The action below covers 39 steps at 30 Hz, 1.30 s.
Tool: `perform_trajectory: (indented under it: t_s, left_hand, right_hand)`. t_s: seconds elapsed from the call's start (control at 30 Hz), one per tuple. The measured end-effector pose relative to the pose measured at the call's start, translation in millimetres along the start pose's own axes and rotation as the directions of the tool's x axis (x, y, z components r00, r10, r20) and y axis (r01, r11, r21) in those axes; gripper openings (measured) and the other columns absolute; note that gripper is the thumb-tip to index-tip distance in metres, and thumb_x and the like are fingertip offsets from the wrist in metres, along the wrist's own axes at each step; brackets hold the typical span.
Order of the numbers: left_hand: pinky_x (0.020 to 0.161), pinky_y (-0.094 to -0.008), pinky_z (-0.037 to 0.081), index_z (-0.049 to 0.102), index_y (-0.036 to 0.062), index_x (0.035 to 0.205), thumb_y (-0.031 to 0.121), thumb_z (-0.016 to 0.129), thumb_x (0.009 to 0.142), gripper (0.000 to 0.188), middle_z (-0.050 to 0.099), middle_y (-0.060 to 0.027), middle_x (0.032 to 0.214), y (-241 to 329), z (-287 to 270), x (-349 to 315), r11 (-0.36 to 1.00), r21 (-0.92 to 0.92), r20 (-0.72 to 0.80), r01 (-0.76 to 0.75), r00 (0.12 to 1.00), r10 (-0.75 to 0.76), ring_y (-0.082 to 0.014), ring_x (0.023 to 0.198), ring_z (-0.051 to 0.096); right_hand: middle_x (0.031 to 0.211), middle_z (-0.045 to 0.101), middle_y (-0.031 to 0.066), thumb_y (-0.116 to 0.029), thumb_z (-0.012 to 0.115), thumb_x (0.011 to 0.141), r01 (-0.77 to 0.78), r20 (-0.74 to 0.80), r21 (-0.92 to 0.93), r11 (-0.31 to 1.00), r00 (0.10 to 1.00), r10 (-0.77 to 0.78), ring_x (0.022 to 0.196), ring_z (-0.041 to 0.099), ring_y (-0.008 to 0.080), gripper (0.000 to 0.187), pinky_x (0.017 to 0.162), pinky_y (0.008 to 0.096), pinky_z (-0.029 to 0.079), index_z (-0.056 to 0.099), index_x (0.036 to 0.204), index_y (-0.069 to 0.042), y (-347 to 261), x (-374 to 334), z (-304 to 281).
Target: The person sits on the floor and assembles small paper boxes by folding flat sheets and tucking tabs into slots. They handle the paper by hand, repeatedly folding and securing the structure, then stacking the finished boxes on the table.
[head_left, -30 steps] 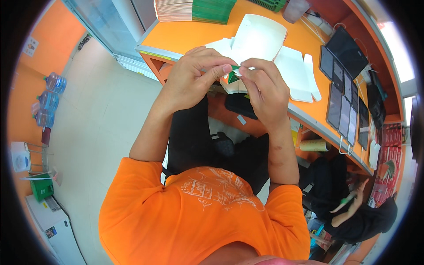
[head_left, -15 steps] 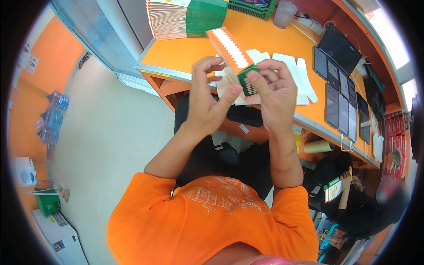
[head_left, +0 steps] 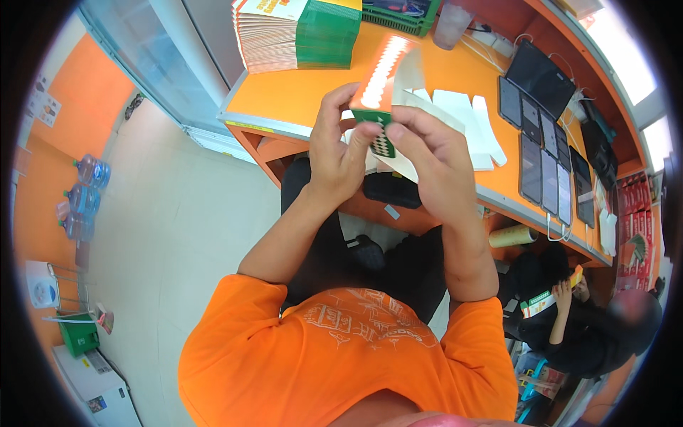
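Note:
Above the desk edge I hold a partly folded cardboard box in orange, green and white, tilted with its green end toward me. My left hand is closed round its left side, with the thumb by the green end panel. On the other side my right hand grips it, its thumb pressing near the same panel. A white flap stands loose at the box's far right side. White cardboard blanks lie on the desk behind my hands. The fingertips behind the box are hidden.
A stack of flat green-and-white cartons stands at the desk's far left, beside a green basket and a plastic cup. Several phones and a dark tablet lie to the right. Another person sits at lower right, holding a carton.
The box has turned in my hands, its orange panel now leaning right and a white flap showing. My right hand has shifted left and lower. The other person's carton has moved too.

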<state>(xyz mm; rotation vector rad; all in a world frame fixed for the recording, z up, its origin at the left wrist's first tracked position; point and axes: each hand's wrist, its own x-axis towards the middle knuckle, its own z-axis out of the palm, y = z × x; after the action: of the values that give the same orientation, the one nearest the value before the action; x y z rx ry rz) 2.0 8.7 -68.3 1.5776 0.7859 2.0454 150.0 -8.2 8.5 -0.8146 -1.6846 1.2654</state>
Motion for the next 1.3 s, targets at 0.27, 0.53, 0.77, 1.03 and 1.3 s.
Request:
perform_trajectory:
  t_s: [0.27, 0.53, 0.77, 1.03, 1.3]
  left_hand:
    - [0.064, -0.0179, 0.040, 0.060, 0.0018, 0.104, 0.028, 0.059, 0.105, 0.026, 0.059, 0.0048, 0.079, 25, 0, 5, 0.881, -0.152, 0.076, 0.448, 0.894, -0.441, -0.0004, 0.072, 0.049]
    - [0.061, -0.0208, 0.040, 0.056, 0.0036, 0.099, 0.027, 0.057, 0.106, 0.024, 0.056, 0.0048, 0.078, 4, -7, -41, 0.814, -0.090, 0.219, 0.574, 0.809, -0.546, -0.0001, 0.068, 0.046]
    - [0.061, -0.0261, 0.044, 0.058, 0.0030, 0.094, 0.037, 0.056, 0.106, 0.036, 0.059, -0.0018, 0.072, 7, -7, -39, 0.758, 0.038, 0.232, 0.651, 0.732, -0.641, -0.0068, 0.067, 0.052]
    - [0.064, -0.0251, 0.046, 0.065, -0.0002, 0.091, 0.032, 0.055, 0.106, 0.036, 0.065, -0.0026, 0.074, 29, 3, -38, 0.853, 0.073, 0.303, 0.516, 0.804, -0.512, -0.0068, 0.069, 0.056]
    - [0.062, -0.0331, 0.046, 0.065, -0.0049, 0.082, 0.038, 0.048, 0.107, 0.053, 0.054, -0.0068, 0.060, 33, 8, -20, 0.869, 0.156, 0.212, 0.470, 0.843, -0.494, -0.0112, 0.062, 0.050]
  right_hand:
    - [0.115, 0.065, 0.0085, -0.028, 0.050, 0.107, 0.045, -0.350, -0.173, 0.984, 0.931, -0.105, 0.108, 0.058, 0.0124, 0.039, 0.092, 0.0276, 0.048, 0.061, 0.128, 0.003, 2, -7, -47]
    - [0.083, 0.058, -0.0014, -0.032, 0.056, 0.106, -0.134, -0.355, 0.126, 0.983, 0.919, 0.170, 0.078, 0.050, 0.0031, 0.033, 0.069, 0.0225, 0.043, 0.057, 0.093, -0.002, 74, -25, -34]
    - [0.076, 0.057, -0.0020, -0.019, 0.067, 0.100, 0.071, -0.485, -0.045, 0.996, 0.871, -0.084, 0.071, 0.049, 0.0027, 0.025, 0.063, 0.0200, 0.042, 0.055, 0.086, -0.003, 99, -40, -8]
    - [0.064, 0.053, -0.0022, -0.016, 0.065, 0.101, 0.135, -0.590, -0.253, 0.958, 0.763, -0.263, 0.063, 0.041, 0.0039, 0.037, 0.054, 0.0244, 0.036, 0.052, 0.070, -0.001, 86, -54, -11]
    - [0.080, 0.062, 0.0046, -0.026, 0.053, 0.105, 0.076, -0.558, -0.281, 0.957, 0.798, -0.227, 0.074, 0.052, 0.0091, 0.033, 0.066, 0.0284, 0.044, 0.060, 0.088, 0.001, 69, -58, -13]
